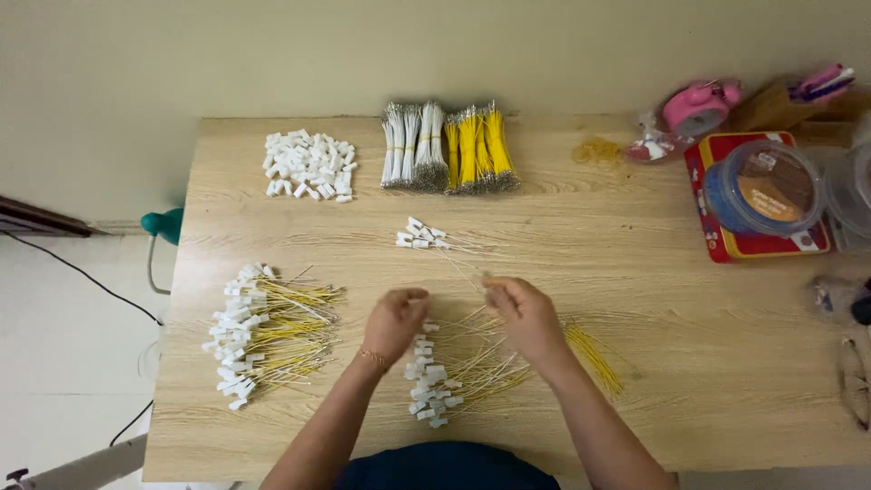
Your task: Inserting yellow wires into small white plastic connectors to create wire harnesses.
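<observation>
My left hand (394, 323) is closed over the middle of the wooden table (635, 390), fingers pinched on something too small to make out. My right hand (523, 316) is beside it, pinching a thin pale wire that runs up toward a small cluster of white connectors with wires (423, 238). Just below both hands lies a pile of yellow wires with white connectors (445, 381). A loose bunch of bare yellow wires (594, 356) lies to the right of my right wrist.
A larger heap of finished yellow wires with connectors (263, 334) lies at the left. At the back are loose white connectors (308, 165) and bundles of white and yellow wires (449, 150). A red tin with a round plastic tub (762, 192), a pink tape dispenser (699, 104) and glasses (853, 381) sit at the right.
</observation>
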